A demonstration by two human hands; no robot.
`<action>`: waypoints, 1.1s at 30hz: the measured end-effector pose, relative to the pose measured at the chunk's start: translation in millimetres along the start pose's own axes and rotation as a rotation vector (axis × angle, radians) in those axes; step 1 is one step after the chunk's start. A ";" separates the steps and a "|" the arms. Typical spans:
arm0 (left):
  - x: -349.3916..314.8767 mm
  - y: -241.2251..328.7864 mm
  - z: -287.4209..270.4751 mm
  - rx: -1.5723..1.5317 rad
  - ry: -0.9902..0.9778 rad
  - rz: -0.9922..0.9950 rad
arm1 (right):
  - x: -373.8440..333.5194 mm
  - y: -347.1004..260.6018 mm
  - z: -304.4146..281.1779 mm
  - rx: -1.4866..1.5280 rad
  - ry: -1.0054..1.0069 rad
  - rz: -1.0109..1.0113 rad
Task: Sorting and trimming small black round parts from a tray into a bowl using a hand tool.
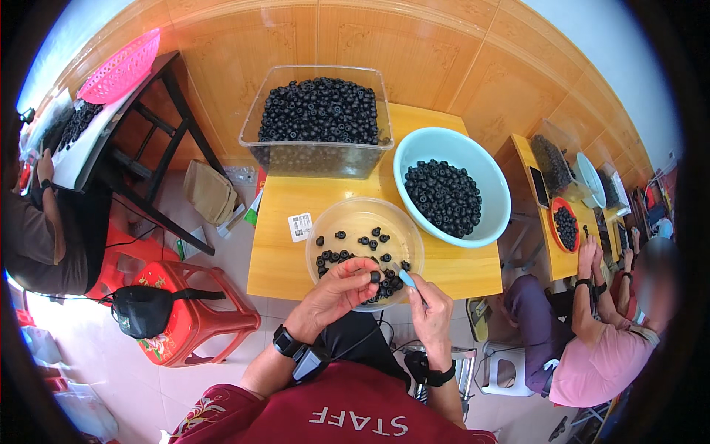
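Note:
My left hand (pixel 342 290) pinches a small round black part (pixel 375 277) between thumb and fingers, over the near side of a shallow clear round tub (pixel 418 248). Close beside it, my right hand (pixel 431 309) grips a small tool with a light blue handle (pixel 407 278), its thin tip pointing toward the part. Whether the tip touches the part I cannot tell. Inside the tub lie several loose black ring-like parts (pixel 384 257), some hidden under my hands.
A clear rectangular bin (pixel 310 159) heaped with black parts stands at the table's back left. Right of it is a light blue basin (pixel 497 200) holding more. A white label (pixel 299 227) lies on the yellow table (pixel 285 266). Co-workers sit left and right; a red stool (pixel 200 311) stands left.

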State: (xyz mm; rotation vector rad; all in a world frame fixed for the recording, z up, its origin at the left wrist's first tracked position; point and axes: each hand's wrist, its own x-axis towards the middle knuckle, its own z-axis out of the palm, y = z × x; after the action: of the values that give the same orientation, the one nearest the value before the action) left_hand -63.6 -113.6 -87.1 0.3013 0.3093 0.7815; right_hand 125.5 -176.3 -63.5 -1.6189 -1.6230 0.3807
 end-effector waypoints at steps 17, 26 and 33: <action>19.6 8.7 -6.9 0.171 0.164 0.111 | -14.2 10.1 3.5 0.031 0.040 0.053; 106.1 48.3 73.0 0.507 -0.063 0.201 | -34.0 13.8 0.5 0.028 0.034 0.135; 105.7 63.1 60.6 1.064 -0.017 0.166 | -40.2 24.4 2.5 0.054 0.113 0.086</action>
State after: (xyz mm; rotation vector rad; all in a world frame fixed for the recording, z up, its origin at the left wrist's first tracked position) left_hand -10.0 -3.6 -24.9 1.3444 0.6776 0.7180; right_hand 135.5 -210.0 -95.0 -1.6431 -1.4507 0.3671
